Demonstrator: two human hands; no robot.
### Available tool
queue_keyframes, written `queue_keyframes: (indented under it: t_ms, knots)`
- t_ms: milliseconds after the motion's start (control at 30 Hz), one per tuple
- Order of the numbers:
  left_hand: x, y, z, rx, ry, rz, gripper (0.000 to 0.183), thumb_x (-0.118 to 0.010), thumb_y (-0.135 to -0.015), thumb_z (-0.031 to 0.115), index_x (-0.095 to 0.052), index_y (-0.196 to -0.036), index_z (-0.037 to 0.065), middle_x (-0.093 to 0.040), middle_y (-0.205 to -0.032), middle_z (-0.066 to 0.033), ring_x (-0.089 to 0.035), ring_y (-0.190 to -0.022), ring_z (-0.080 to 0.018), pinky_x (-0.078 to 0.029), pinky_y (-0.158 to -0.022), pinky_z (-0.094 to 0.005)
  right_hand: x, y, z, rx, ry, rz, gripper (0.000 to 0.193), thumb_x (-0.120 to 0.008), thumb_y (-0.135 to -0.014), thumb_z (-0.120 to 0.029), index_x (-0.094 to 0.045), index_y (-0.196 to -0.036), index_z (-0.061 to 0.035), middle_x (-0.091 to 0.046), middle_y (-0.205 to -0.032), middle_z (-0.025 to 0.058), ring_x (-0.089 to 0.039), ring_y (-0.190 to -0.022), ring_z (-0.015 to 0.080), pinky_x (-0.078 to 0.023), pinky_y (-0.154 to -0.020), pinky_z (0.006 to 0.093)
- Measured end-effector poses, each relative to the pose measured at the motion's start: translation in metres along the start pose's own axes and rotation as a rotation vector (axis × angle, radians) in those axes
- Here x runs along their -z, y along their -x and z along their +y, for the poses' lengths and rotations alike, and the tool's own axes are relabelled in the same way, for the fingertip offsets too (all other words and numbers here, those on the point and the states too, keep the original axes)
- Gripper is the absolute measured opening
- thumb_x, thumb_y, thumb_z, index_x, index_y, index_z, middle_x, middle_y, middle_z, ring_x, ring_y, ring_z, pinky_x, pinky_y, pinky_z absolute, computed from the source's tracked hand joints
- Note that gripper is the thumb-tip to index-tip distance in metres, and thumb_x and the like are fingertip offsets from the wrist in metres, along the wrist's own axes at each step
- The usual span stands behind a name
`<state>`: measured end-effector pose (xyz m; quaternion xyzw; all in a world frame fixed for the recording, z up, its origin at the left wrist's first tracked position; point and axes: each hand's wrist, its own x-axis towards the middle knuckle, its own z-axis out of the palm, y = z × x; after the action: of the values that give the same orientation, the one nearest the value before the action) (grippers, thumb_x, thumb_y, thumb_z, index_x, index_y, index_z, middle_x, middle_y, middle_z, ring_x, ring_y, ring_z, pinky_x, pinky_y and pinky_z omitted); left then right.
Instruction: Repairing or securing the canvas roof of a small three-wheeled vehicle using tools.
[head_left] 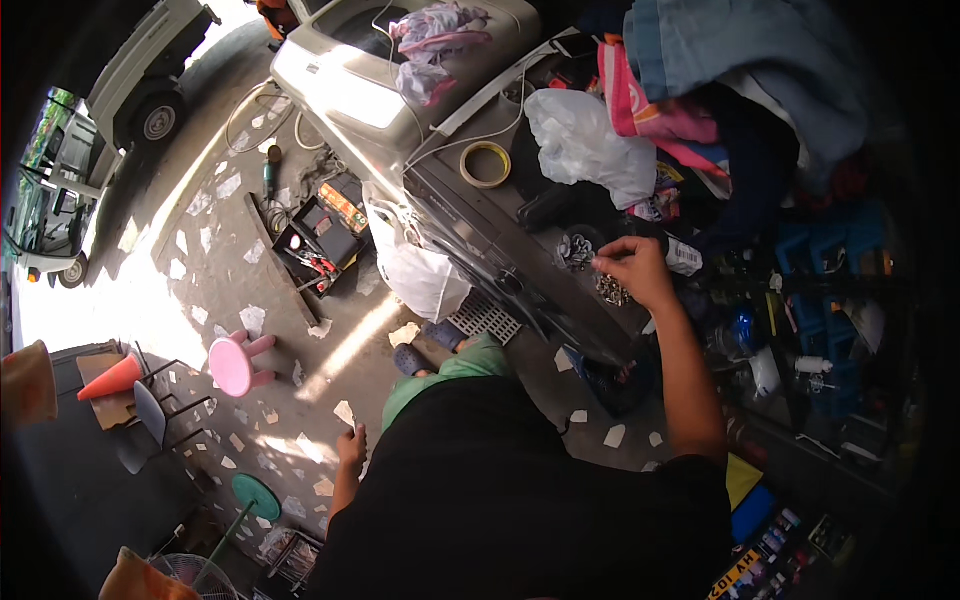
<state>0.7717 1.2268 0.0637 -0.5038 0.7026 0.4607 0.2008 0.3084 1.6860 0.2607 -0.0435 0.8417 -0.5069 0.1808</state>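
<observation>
My right hand (635, 268) reaches over the dark worktop (475, 225), thumb and fingers pinched together. Whatever lies between the fingertips is too small to name. Just left of them sits a little heap of silvery metal pieces (575, 252), and brass-coloured pieces (612, 292) lie under the hand. A white tube-shaped item (684, 257) is beside the wrist. My left hand (352, 447) hangs low at my side above the floor, its fingers curled; anything inside them is hidden.
On the worktop are a yellow tape roll (485, 165), a white plastic bag (590, 145) and piled clothes (750, 60). A washing machine (345, 85) stands beyond. An open toolbox (320, 240), a pink stool (238, 362) and a white bag (420, 275) are leftward.
</observation>
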Motion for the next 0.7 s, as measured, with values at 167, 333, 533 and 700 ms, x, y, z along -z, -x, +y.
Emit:
queue_keyframes:
  t_ms: [167,333,533,700]
  knots:
    - [-0.003,0.006,0.012,0.045,-0.042,-0.02,0.04,-0.063,-0.095,0.039,-0.061,-0.078,0.002,-0.052,-0.062,-0.0008,-0.047,-0.046,-0.0113,-0.036,-0.04,-0.0295,0.007,0.015,0.003,-0.086,-0.87,0.16,0.01,-0.066,-0.085,-0.003,-0.059,-0.09,-0.0052,-0.062,-0.08,0.0044,-0.052,-0.056,0.0074,-0.037,-0.046,0.0217]
    - [0.006,0.001,0.015,0.048,0.004,-0.031,0.038,-0.062,-0.096,0.037,-0.059,-0.077,0.004,-0.05,-0.061,0.0012,-0.045,-0.047,-0.0099,-0.034,-0.04,-0.0288,-0.006,0.023,-0.007,-0.202,-1.156,0.115,0.011,-0.059,-0.084,-0.003,-0.057,-0.093,-0.0069,-0.055,-0.078,0.0023,-0.05,-0.056,0.0128,-0.037,-0.047,0.0236]
    - [0.005,-0.011,0.03,0.041,0.023,-0.009,0.038,-0.062,-0.097,0.037,-0.059,-0.077,0.005,-0.05,-0.062,0.0014,-0.045,-0.048,-0.0096,-0.034,-0.042,-0.0282,-0.016,-0.004,-0.009,-0.057,0.471,-0.02,0.013,-0.065,-0.078,-0.007,-0.07,-0.088,0.0007,-0.066,-0.071,0.0099,-0.065,-0.065,0.0276,-0.053,-0.061,0.0362]
    - [-0.003,-0.015,0.024,0.097,0.058,-0.001,0.038,-0.065,-0.095,0.036,-0.06,-0.077,0.003,-0.053,-0.063,-0.0004,-0.047,-0.051,-0.0109,-0.036,-0.046,-0.0304,-0.043,-0.028,-0.021,-0.088,1.223,-0.187,0.02,-0.075,-0.075,-0.018,-0.074,-0.088,-0.0025,-0.073,-0.089,0.0206,-0.072,-0.09,0.0362,-0.058,-0.079,0.0436]
